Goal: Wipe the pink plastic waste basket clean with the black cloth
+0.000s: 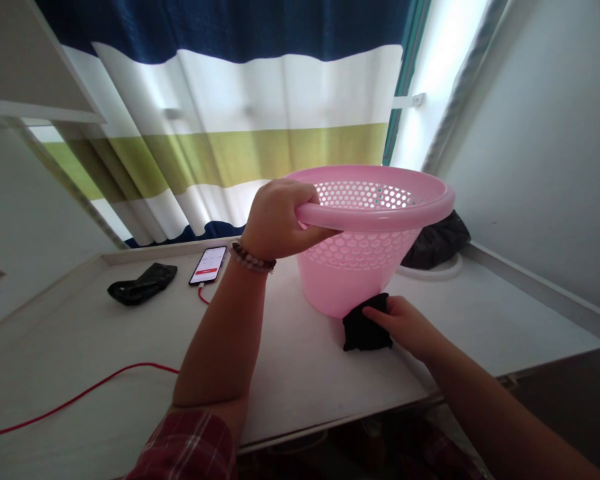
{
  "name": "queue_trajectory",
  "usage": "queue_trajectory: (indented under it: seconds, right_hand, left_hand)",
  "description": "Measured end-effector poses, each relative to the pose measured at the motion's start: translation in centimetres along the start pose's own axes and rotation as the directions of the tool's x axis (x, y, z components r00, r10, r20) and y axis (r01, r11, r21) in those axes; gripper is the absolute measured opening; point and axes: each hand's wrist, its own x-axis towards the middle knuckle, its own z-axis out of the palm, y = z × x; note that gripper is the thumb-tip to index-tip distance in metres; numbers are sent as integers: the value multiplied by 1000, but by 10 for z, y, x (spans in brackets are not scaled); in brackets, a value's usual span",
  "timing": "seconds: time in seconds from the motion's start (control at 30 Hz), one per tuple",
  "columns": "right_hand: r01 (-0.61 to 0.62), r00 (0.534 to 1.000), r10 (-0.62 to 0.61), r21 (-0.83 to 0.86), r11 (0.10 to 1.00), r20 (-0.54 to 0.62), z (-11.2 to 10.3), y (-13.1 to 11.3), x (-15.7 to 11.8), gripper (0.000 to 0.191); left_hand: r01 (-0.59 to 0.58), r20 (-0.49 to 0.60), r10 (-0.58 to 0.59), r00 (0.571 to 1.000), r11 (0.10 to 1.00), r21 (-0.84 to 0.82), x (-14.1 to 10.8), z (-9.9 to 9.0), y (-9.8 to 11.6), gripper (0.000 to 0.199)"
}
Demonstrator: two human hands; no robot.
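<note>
A pink plastic basket (pixel 350 273) with a perforated upper wall is tilted over the white tabletop. My left hand (pixel 283 217) grips its thick rim at the left, thumb below and fingers over the edge. Low on the basket's near side, my right hand (pixel 405 323) is closed on a black cloth (pixel 367 327). The cloth lies against or just in front of the basket's lower wall; whether it presses on it I cannot tell. Most of the basket's inside floor is hidden.
On the white table (pixel 290 393), a folded black plastic bag (pixel 143 283) lies at the left. Beside it is a phone (pixel 208 265) with a red cable (pixel 105 380). Behind the basket, a black bag (pixel 443 240) sits in a pale round rim (pixel 437 272). A striped curtain (pixel 240 93) hangs behind.
</note>
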Motion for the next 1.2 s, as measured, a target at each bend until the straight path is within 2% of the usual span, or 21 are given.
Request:
queue_trajectory:
  seconds: [0.1, 0.17, 0.3, 0.43, 0.53, 0.63, 0.8, 0.93, 1.07, 1.2]
  right_hand:
    - [-21, 999, 20, -46, 999, -28, 5, 17, 5, 28]
    - [8, 1000, -9, -34, 999, -29, 5, 16, 5, 27]
    - [69, 997, -68, 37, 997, -25, -6, -11, -2, 29]
    - [201, 979, -195, 159, 967, -55, -24, -49, -12, 30]
    - [251, 968, -243, 182, 951, -67, -31, -60, -13, 30]
    - [212, 977, -211, 204, 956, -28, -26, -47, -9, 31]
    - [32, 998, -35, 66, 997, 43, -8, 3, 3, 33]
    - [-23, 999, 18, -124, 992, -45, -1, 27, 8, 36]
    - [35, 998, -41, -113, 993, -54, -4, 16, 4, 35]
    - [153, 988, -149, 81, 985, -51, -11, -16, -5, 33]
  left_hand:
    - [6, -4, -6, 1000, 1000, 3, 0, 0, 0, 41]
    - [4, -6, -4, 1000, 1000, 3, 0, 0, 0, 41]
    - [-1, -11, 1, 1000, 1000, 1, 1, -1, 0, 39]
    - [7, -11, -7, 1000, 1000, 0, 1, -1, 0, 38]
    - [12, -4, -12, 1000, 1000, -9, 1, 0, -1, 37]
    - [7, -9, -7, 1000, 1000, -8, 1, 0, -1, 37]
    - [4, -6, -4, 1000, 1000, 1, 1, 0, 0, 40]
    - [0, -4, 0, 1000, 1000, 22, 2, -1, 0, 39]
    - [6, -3, -6, 1000, 1000, 25, 3, -1, 0, 39]
    - [8, 13, -8, 1000, 1000, 24, 3, -2, 0, 38]
